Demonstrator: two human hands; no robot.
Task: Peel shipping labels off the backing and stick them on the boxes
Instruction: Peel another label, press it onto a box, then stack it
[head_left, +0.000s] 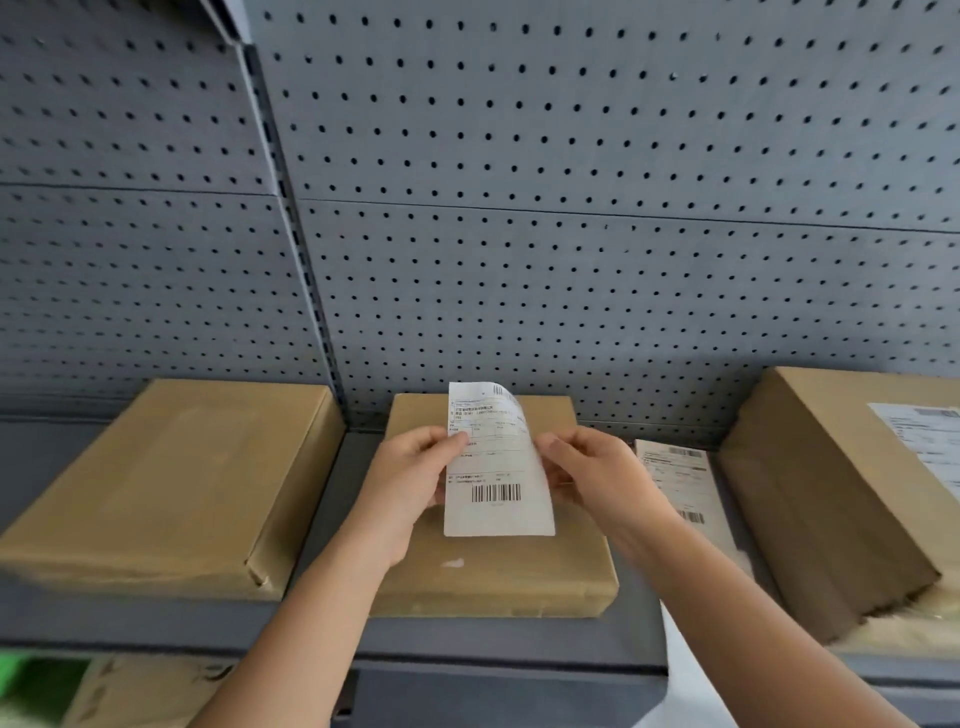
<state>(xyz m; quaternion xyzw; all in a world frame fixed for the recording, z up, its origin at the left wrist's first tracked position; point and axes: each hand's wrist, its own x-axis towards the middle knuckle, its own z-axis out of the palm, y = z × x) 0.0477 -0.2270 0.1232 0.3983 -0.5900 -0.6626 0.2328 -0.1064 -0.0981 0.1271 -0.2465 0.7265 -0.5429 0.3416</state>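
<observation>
Grey shelf (156, 623) front lip is nearest; both forearms come up over it. Left hand (410, 483) grip is clamped on the left edge of the label (498, 499), thumb on the printed face, fingers behind. Right hand (597, 473) grip is clamped on the right edge, thumb in front, fingers curled behind. Label is held upright, barcode at the lower end, top right corner curling over. It sits over the middle box (498, 577); can't tell if its bottom edge touches the box top. Middle box lies flat on the shelf, small white mark (453, 563) on its top face. Left box (171, 483) lies flat, apart to its left. Just right of the middle box, a printed label sheet (675, 483) lies on the shelf, partly behind the right wrist. Right box (821, 499) is taller, with a stuck label (930, 441) on its top. Grey pegboard panel (519, 208) closes off the back.
</observation>
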